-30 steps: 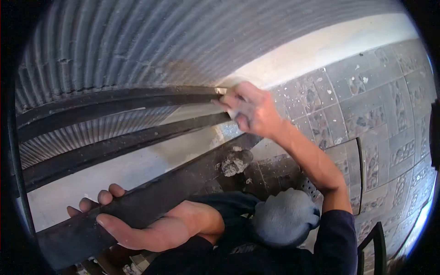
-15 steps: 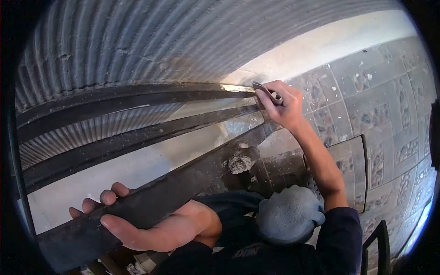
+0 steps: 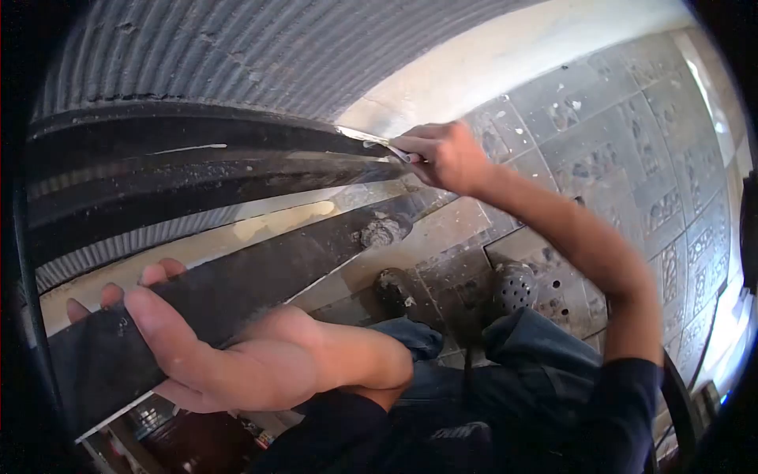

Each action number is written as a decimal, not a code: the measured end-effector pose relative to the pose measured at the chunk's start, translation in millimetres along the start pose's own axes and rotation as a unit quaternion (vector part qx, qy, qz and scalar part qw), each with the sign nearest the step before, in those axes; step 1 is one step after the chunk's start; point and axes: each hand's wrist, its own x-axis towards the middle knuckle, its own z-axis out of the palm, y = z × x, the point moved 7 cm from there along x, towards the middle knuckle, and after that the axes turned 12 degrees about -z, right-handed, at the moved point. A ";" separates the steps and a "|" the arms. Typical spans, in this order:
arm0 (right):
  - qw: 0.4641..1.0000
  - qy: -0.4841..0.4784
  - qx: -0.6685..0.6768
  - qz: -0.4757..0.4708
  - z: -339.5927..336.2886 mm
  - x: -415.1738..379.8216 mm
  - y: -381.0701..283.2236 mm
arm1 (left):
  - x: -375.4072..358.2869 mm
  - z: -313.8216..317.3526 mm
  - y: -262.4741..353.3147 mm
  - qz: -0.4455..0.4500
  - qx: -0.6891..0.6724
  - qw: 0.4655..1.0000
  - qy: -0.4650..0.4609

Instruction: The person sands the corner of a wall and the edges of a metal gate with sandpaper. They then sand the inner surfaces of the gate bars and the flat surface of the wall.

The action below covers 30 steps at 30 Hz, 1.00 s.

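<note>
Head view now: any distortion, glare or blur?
Head view: fisheye with black corners, ridges on the corrugated sheet bowed; head view: blown-out glare on the lower right, past the floor; head view: shirt nearly black; head view: right hand slightly soft, motion or focus unclear.

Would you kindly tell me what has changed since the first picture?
The right hand, holding a thin piece, has moved rightward along the pale strip, uncovering more of it. The view has shifted, showing more of the holed shoe. The left hand still holds the dark board; the crumbly lump remains.
</note>
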 end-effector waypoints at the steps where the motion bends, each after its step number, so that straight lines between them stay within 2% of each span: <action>1: 0.997 0.060 0.025 0.032 2.9 -4.3 3.9 | 1.1 0.6 -0.1 -0.002 -0.001 1.000 0.005; 2: 0.991 0.110 0.040 0.060 7.4 -11.2 7.6 | 1.1 1.5 -2.1 -0.020 -0.030 0.999 0.014; 3: 0.992 0.107 0.043 0.053 17.5 -13.4 11.7 | -0.3 0.8 -0.7 -0.017 -0.028 0.999 0.021; 5: 0.980 0.190 0.039 0.041 26.1 -17.9 18.3 | -1.6 0.1 3.0 0.002 0.025 0.999 0.019; 9: 0.973 0.213 0.051 0.068 28.1 -13.1 20.0 | -2.2 4.9 0.6 -0.013 -0.029 0.999 0.025; 12: 0.976 0.208 0.042 0.039 27.6 -11.4 21.6 | -12.3 7.2 5.6 0.001 0.060 0.992 0.109; 13: 0.977 0.206 0.042 0.041 26.9 -12.9 22.8 | -14.7 10.4 5.9 -0.002 0.061 0.992 0.109; 15: 0.979 0.197 0.043 0.021 27.2 -12.6 21.6 | -18.8 17.0 11.8 0.046 0.149 0.983 0.095; 16: 0.979 0.195 0.047 0.022 31.8 -12.3 23.6 | -26.7 27.9 11.8 0.139 0.189 0.970 0.058; 17: 0.978 0.205 0.045 0.023 35.7 -12.5 25.3 | -27.2 28.1 13.3 0.140 0.192 0.970 0.056; 19: 0.975 0.216 0.044 0.024 41.6 -12.9 28.9 | -19.7 25.4 9.3 0.025 0.141 0.987 0.067; 24: 0.987 0.154 0.051 0.018 46.3 -20.4 33.6 | -12.7 18.2 6.9 0.003 0.106 0.989 0.104; 27: 0.988 0.138 0.063 0.017 42.8 -13.1 30.3 | -10.4 13.9 -1.5 -0.003 0.096 0.993 0.062; 29: 0.991 0.123 0.058 -0.016 40.1 -8.0 25.6 | -19.7 22.6 11.5 0.152 0.132 0.980 0.004; 30: 0.993 0.100 0.063 -0.013 36.1 -7.8 24.2 | -19.1 21.0 12.8 0.150 0.132 0.980 0.005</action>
